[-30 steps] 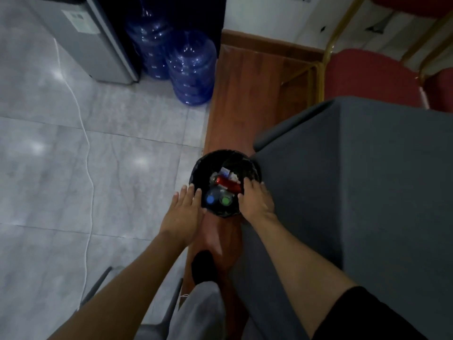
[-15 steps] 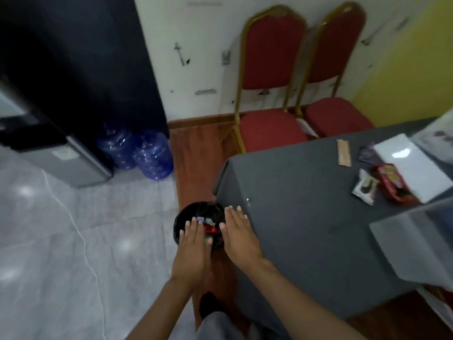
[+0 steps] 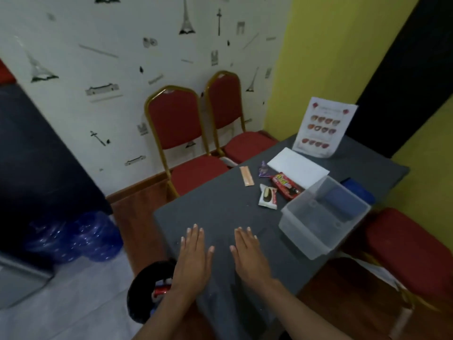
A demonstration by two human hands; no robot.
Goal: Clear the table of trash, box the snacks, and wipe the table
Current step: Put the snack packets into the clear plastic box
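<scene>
My left hand (image 3: 193,258) and my right hand (image 3: 250,256) hover flat, palms down, over the near corner of the grey-clothed table (image 3: 220,207), both empty with fingers spread. A black trash bin (image 3: 144,290) with wrappers inside stands on the floor below my left wrist. Farther along the table lie a white snack packet (image 3: 268,196), a red snack packet (image 3: 285,185), a small purple wrapper (image 3: 263,171) and a tan stick packet (image 3: 247,176). A clear plastic box (image 3: 316,231) sits to the right of my hands, with something blue (image 3: 343,201) seen in or behind it.
A white lid or sheet (image 3: 297,166) and a standing menu card (image 3: 323,127) are at the table's far end. Two red chairs (image 3: 186,133) stand against the wall, a red seat (image 3: 411,253) at right. Blue water jugs (image 3: 83,236) sit on the floor at left.
My hands have lifted away from the trash bin and moved up over the table's corner. My view has swung up from the floor to the table and its snacks.
</scene>
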